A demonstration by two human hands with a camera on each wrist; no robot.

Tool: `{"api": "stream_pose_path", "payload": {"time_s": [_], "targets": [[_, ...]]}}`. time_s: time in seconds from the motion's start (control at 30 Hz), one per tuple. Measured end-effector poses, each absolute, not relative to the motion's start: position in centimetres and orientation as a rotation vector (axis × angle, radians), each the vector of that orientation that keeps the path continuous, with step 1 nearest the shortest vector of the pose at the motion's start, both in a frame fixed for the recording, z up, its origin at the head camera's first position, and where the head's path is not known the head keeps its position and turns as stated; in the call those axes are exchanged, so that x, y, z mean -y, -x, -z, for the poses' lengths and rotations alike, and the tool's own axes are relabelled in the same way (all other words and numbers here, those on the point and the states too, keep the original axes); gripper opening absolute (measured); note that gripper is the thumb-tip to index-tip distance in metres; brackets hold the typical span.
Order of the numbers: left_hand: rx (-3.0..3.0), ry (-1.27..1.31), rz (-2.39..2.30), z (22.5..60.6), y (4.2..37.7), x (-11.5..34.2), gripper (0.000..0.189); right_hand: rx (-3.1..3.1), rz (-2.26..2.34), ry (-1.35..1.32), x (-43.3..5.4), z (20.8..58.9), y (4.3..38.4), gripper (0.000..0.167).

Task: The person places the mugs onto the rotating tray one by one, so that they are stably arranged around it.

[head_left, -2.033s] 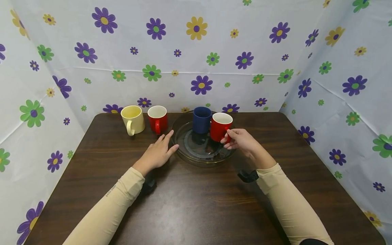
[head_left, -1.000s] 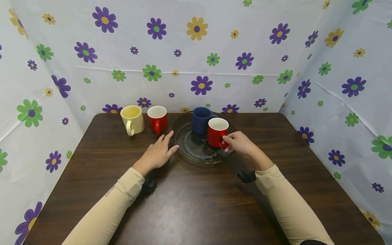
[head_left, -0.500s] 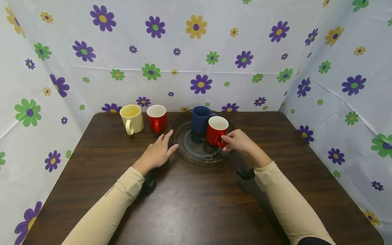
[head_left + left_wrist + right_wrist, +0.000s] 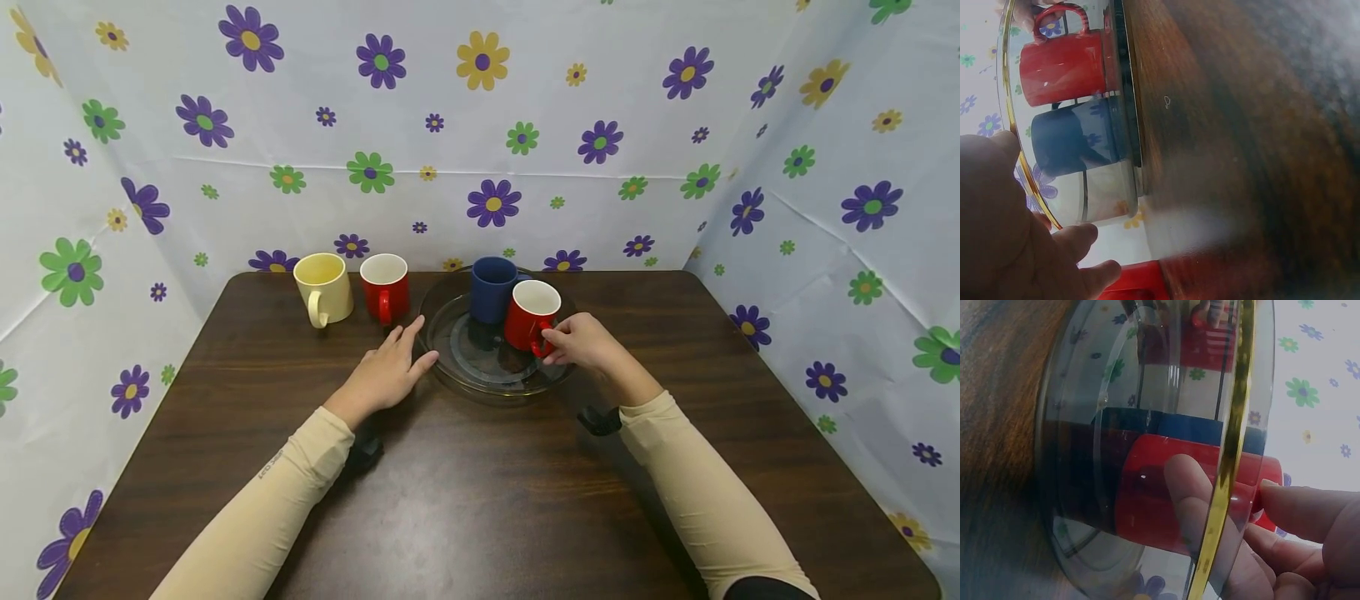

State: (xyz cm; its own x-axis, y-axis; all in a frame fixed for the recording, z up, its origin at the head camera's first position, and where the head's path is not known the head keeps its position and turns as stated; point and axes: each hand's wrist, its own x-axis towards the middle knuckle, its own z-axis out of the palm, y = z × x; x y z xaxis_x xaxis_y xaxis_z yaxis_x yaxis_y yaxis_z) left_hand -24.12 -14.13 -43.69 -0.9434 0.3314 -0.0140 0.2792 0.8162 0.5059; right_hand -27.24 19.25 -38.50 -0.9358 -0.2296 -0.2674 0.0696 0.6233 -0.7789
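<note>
A red mug (image 4: 529,321) with a white inside stands slightly tilted in a clear glass bowl (image 4: 487,385) with a gold rim line. My right hand (image 4: 588,346) pinches its handle between thumb and fingers; in the right wrist view one finger of the right hand (image 4: 1297,544) shows through the bowl's wall. Whether the mug's base touches the bowl's floor, I cannot tell. Just behind it, a blue mug (image 4: 491,292) sits upright in the bowl. My left hand (image 4: 384,373), fingers extended, rests at the bowl's left rim, also visible in the left wrist view (image 4: 1025,175).
Left of the bowl, a second red mug (image 4: 386,292) and a pale yellow mug (image 4: 327,292) stand on the dark wooden table (image 4: 480,500). A white flower-printed cloth (image 4: 420,200) hangs along the table's back and sides.
The held red mug has shifted slightly left and nearer within the bowl, its handle turned more toward me, and now leans a little. My left hand has stayed in place.
</note>
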Motion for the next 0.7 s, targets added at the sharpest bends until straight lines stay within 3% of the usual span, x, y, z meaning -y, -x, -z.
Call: {"api": "stream_pose_path", "payload": {"time_s": [0.7], "targets": [[-2.903,-0.488,-0.778,42.95,23.78,13.93,0.075,-2.479,1.222,0.105,-19.13,37.83,27.19,0.035]]}}
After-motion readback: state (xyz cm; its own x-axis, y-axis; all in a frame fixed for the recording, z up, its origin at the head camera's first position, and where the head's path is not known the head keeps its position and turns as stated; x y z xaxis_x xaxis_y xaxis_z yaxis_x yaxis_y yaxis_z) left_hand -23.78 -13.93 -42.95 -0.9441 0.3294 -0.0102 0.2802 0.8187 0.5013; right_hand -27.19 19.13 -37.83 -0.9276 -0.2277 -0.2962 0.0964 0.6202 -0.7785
